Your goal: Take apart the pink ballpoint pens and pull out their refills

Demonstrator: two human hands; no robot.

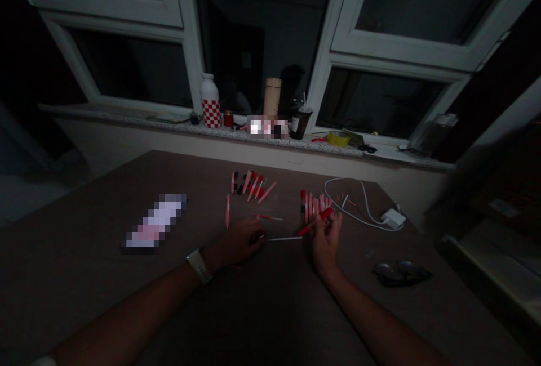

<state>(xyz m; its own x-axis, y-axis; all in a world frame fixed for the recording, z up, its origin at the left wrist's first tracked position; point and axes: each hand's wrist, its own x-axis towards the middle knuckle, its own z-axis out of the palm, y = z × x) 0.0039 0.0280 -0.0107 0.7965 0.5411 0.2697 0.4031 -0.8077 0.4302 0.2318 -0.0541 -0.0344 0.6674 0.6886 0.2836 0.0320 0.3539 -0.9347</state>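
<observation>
My left hand (236,242), with a pale watch band on its wrist, pinches one end of a thin whitish stick like a pen refill (284,239). The stick's other end points at my right hand (326,245), which is closed around a red pen (324,215). That pen tilts down to the left, its lower end close to the stick's tip; whether they touch I cannot tell. Just beyond my left hand lies a thin red-and-pale refill (270,218). A pink pen (228,211) rests to its left. A row of pink pens (311,205) lies beside my right hand.
Several pink, red and black pens (252,184) lie further back. On the right are a white charger (393,219) with its cable and eyeglasses (401,273); a phone (156,222) lies left. The windowsill holds a checkered bottle (211,101), tan flask (273,97), drink cup (300,123) and yellow tape (338,139).
</observation>
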